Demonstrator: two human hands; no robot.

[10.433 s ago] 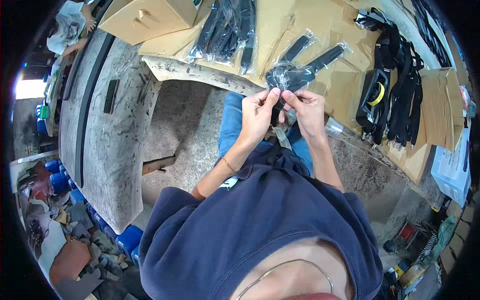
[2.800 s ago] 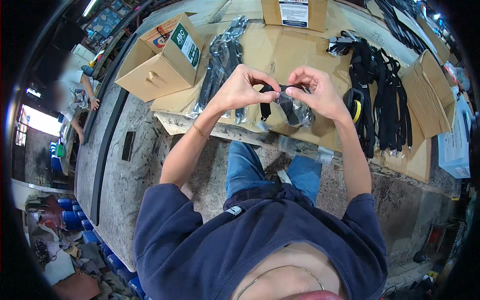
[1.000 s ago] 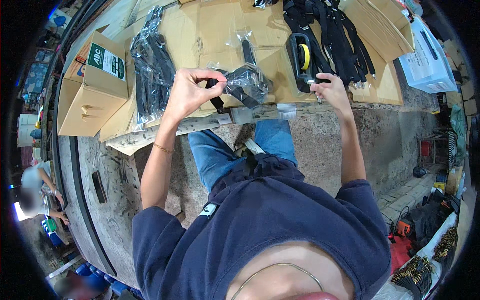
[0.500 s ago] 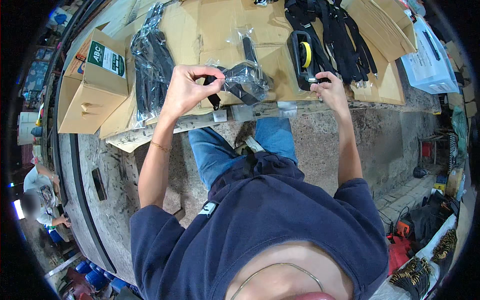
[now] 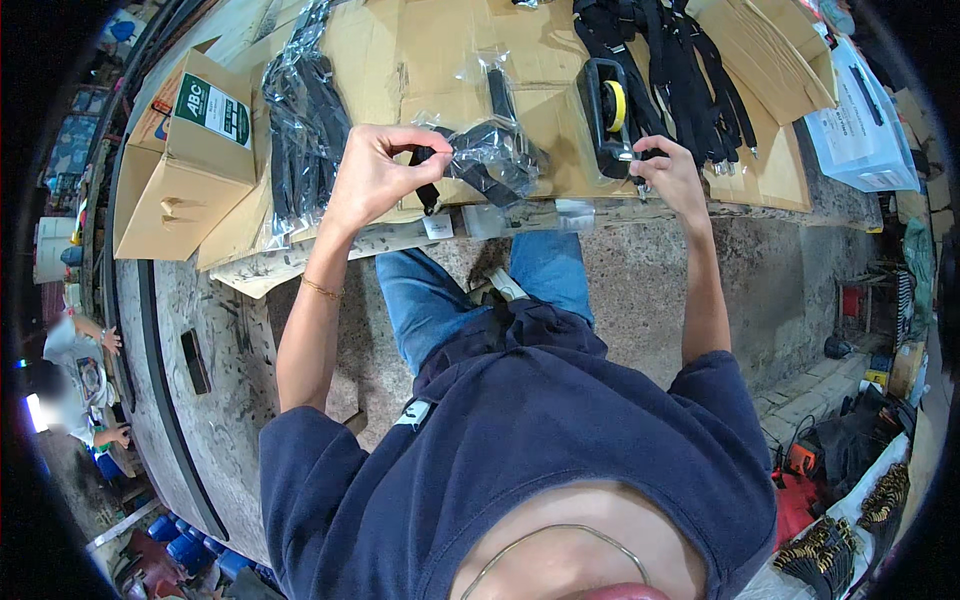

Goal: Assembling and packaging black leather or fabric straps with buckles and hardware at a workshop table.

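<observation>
The left hand (image 5: 372,178) is raised over the front edge of the cardboard-covered workbench (image 5: 420,60), its thumb and fingertips (image 5: 437,141) pinched together on the near end of a clear plastic bag holding black straps (image 5: 490,158). The bag runs from that pinch toward the right, lying just above the bench surface between the two hands, with a black strap end hanging down beside the left thumb. The right hand (image 5: 672,175) is well apart from the bag, at the base of a black tape dispenser with a yellow roll (image 5: 606,108); its fingers (image 5: 650,160) curl at the dispenser's lower end, touching it, but whether they pinch tape or only rest there cannot be told. Left of the left hand lies a heap of bagged black straps (image 5: 305,110), and beyond it a brown cardboard box (image 5: 185,170). More loose black straps (image 5: 690,70) lie behind the dispenser.
</observation>
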